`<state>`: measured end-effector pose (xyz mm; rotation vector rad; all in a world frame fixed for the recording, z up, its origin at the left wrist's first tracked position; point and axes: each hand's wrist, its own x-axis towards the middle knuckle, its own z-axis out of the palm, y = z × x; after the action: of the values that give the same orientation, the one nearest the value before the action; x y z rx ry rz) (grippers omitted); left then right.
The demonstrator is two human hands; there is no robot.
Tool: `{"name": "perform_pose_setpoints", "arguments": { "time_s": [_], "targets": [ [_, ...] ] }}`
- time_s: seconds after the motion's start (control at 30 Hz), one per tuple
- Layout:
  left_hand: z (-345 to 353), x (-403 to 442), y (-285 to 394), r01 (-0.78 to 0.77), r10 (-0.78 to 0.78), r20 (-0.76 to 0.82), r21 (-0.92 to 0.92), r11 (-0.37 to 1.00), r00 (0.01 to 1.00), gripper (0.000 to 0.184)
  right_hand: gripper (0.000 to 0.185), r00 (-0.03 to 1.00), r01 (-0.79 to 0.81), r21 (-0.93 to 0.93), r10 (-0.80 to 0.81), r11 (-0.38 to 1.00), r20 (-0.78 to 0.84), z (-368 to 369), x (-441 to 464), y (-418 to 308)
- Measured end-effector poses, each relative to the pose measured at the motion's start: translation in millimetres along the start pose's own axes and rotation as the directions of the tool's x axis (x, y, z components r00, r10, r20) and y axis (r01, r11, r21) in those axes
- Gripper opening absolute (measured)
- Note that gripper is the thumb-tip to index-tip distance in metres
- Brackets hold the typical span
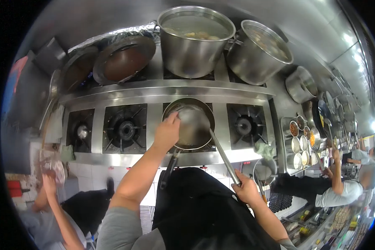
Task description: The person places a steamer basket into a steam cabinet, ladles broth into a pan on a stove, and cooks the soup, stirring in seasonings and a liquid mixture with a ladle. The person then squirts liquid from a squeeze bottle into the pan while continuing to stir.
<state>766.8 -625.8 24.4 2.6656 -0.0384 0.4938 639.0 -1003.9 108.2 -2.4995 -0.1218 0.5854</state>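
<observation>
A dark frying pan [188,101] sits on the middle burner, its black handle [169,170] pointing towards me. The pan's contents are blurred, with a pale, cloudy look. My left hand [167,132] reaches over the pan's left side, fingers bunched together; anything between them is too small to make out. My right hand [246,189] grips a long-handled metal utensil [226,160] to the right of the pan handle. The utensil's far end goes into the pan at its right side, where its head is blurred.
Bare burners [126,130] flank the pan. Two large steel pots, a left pot [191,54] and a right pot [254,62], stand behind with woks [125,62]. Seasoning cups [296,143] sit at right. Co-workers stand at left [64,208] and right [339,191].
</observation>
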Motion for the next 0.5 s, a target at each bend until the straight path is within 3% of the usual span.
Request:
{"name": "perform_pose_setpoints", "arguments": {
  "time_s": [0.07, 0.13, 0.17, 0.2, 0.23, 0.27, 0.33, 0.47, 0.5],
  "targets": [
    [-8.0, -6.5, 0.1, 0.028, -0.033, -0.083, -0.066, 0.997, 0.996, 0.016, 0.063, 0.999, 0.039, 0.001, -0.039, 0.999, -0.003, 4.3, 8.9, 4.1],
    [-19.1, -21.2, 6.2, 0.143, -0.168, -0.124, -0.188, 0.972, 0.978, 0.016, 0.063, 0.998, 0.068, -0.002, -0.068, 0.998, -0.001, 10.4, 12.4, 8.9],
    [-7.7, -28.6, -7.9, 0.070, -0.131, -0.287, -0.214, 0.974, 0.949, 0.017, 0.061, 0.999, 0.037, 0.041, -0.038, 0.998, 0.024, 13.5, 19.7, 12.4],
    [-16.5, -35.6, -10.0, 0.078, -0.140, -0.302, -0.206, 0.975, 0.943, 0.017, 0.059, 0.999, 0.005, 0.085, -0.009, 0.996, 0.050, 18.2, 28.8, 18.9],
    [-27.4, -46.9, -8.1, 0.328, -0.398, -0.181, -0.323, 0.888, 0.899, 0.017, 0.055, 0.996, 0.061, 0.201, -0.073, 0.978, 0.054, 26.6, 39.6, 29.1],
    [-35.3, -60.3, -6.8, 0.554, -0.617, -0.035, -0.405, 0.728, 0.786, 0.017, 0.055, 0.994, 0.079, 0.197, -0.092, 0.977, 0.060, 32.1, 49.5, 40.3],
    [-33.4, -95.2, -8.6, 0.518, -0.799, 0.154, -0.828, 0.217, 0.582, 0.020, 0.055, 0.976, -0.073, 0.587, -0.063, 0.806, 0.208, 33.0, 64.6, 38.0],
    [-27.5, -197.3, -0.9, 0.366, -0.859, 0.225, -0.929, -0.047, 0.460, 0.015, 0.051, 0.941, -0.151, 0.623, -0.082, 0.768, 0.329, 34.7, 85.8, 51.5],
    [-35.0, -214.1, 14.9, 0.358, -0.870, 0.208, -0.933, -0.039, 0.448, 0.015, 0.051, 0.935, -0.143, 0.620, -0.101, 0.772, 0.341, 34.2, 89.3, 53.2]
  ]
}}
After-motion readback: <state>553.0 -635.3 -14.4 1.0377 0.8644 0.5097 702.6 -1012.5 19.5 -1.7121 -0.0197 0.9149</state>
